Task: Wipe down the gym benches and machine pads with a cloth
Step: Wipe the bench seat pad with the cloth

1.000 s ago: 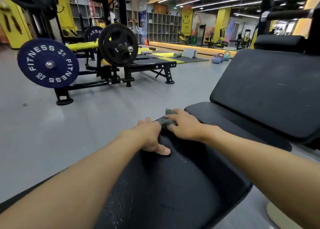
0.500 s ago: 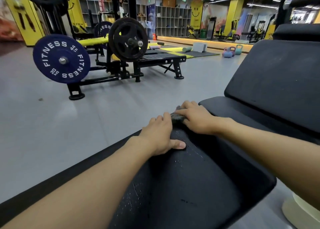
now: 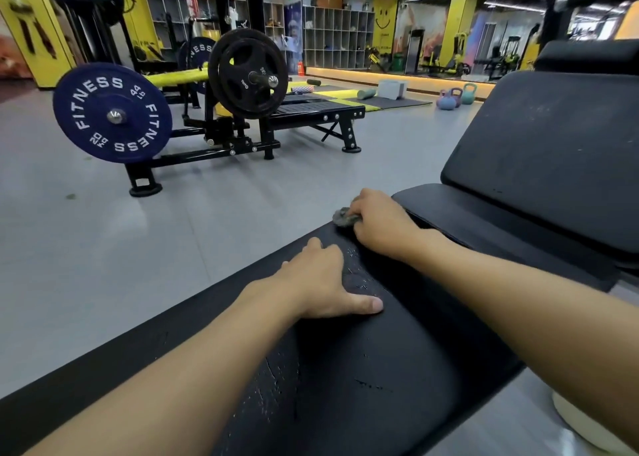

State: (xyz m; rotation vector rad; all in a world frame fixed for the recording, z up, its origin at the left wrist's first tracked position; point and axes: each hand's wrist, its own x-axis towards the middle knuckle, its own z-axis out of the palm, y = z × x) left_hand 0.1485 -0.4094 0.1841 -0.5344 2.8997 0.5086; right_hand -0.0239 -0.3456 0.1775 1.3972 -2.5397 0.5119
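Our right hand is closed round the bunched grey cloth, pressing it on the far left corner of the seat pad. Our left hand hooks its fingers over the left edge, thumb flat on top, probably to brace our lean. The cloth sits at the rim, just short of the gap before the back pad, so we judge free room for strokes lies rightward and toward us.

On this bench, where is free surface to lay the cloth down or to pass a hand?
Free: the seat pad near you, between the left hand and the pad's right edge; also the back pad beyond the right hand. Crowded: the far left corner, where both hands and the cloth sit close.
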